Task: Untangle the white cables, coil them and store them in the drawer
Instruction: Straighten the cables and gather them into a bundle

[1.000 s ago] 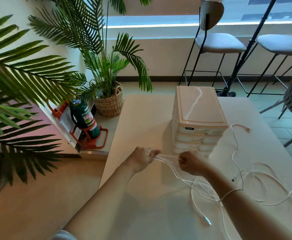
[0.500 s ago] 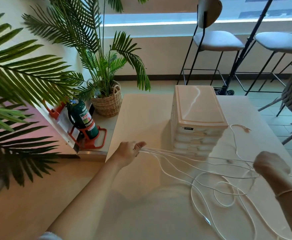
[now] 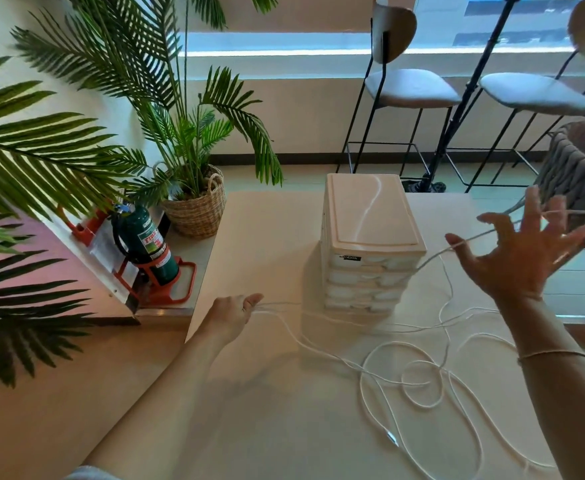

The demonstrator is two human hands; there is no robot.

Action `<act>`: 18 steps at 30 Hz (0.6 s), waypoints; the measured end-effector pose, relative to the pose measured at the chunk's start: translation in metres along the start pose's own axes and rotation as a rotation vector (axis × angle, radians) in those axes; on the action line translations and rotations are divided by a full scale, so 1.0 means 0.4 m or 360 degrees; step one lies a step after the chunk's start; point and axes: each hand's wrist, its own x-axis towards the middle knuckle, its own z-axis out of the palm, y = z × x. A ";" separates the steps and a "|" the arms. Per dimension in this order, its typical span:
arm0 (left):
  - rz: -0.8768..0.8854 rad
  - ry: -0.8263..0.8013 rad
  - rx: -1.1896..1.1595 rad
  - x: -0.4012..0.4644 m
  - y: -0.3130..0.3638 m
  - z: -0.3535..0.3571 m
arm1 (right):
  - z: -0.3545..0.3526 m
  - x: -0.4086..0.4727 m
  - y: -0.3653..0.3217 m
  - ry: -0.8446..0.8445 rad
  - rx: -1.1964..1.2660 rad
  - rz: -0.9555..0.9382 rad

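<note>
Since half a second ago the right hand [image 3: 523, 252] has risen off the table and swung up to the right, its fingers now spread wide apart, and the strands that were drawn tight between the two hands have slackened onto the tabletop.

Nearest the camera, the white cables [image 3: 419, 379] lie in loose overlapping loops on the pale table [image 3: 270, 427], thin and round, crossing one another in several places; one strand ends in a small silvery plug [image 3: 392, 438] at the near side of the heap. The loops lie below and between the two forearms, nearer the right one.

Farther in, the left hand [image 3: 234, 315] rests near the table's left edge with its fingers curled, pinching several cable strands together; they fan out from it to the right, toward the loops and past the foot of the drawer unit [image 3: 369, 244].

The raised right hand has one strand draped across its straight fingers, running down from them to the table just right of the drawer unit. That unit stands upright mid-table, cream-coloured, its stacked drawers all pushed in.

Beyond the table stand a potted palm [image 3: 194, 140] in a woven basket, a green fire extinguisher [image 3: 144, 244] and two stools.
</note>
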 end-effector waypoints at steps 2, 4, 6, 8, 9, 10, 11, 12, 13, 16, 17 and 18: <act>0.0007 -0.0004 -0.0058 -0.009 0.011 -0.003 | 0.020 -0.023 0.012 -0.0688 -0.0185 0.0283; 0.0034 -0.0013 -0.0107 -0.014 0.024 -0.005 | 0.024 -0.065 0.004 -0.1486 -0.0357 0.0769; 0.0083 -0.0034 -0.0141 -0.021 0.038 -0.007 | 0.037 -0.118 -0.004 -0.1930 -0.0490 0.0578; 0.0121 -0.0065 -0.0199 -0.031 0.051 -0.008 | 0.022 -0.157 -0.063 -0.2129 -0.0508 0.0200; 0.0138 -0.0085 -0.0230 -0.037 0.057 -0.008 | 0.022 -0.176 -0.099 -0.2187 -0.0503 0.0039; 0.0166 -0.0102 -0.0252 -0.044 0.063 -0.007 | 0.025 -0.196 -0.139 -0.2210 -0.0429 -0.0042; 0.0193 -0.0125 -0.0264 -0.051 0.071 -0.007 | 0.027 -0.212 -0.183 -0.2189 -0.0341 -0.0111; 0.0228 -0.0147 -0.0262 -0.058 0.079 -0.006 | 0.026 -0.220 -0.223 -0.2101 -0.0151 -0.0135; 0.0257 -0.0166 -0.0253 -0.065 0.088 -0.007 | 0.022 -0.225 -0.269 -0.2011 0.0076 -0.0203; 0.0352 -0.0209 -0.0175 -0.082 0.106 -0.009 | -0.031 -0.228 -0.398 -0.1735 0.0924 -0.0229; 0.0379 -0.0214 -0.0142 -0.086 0.108 -0.010 | -0.048 -0.230 -0.424 -0.1774 0.1140 -0.0194; 0.0400 -0.0202 -0.0135 -0.090 0.108 -0.012 | -0.059 -0.231 -0.443 -0.1857 0.1324 -0.0180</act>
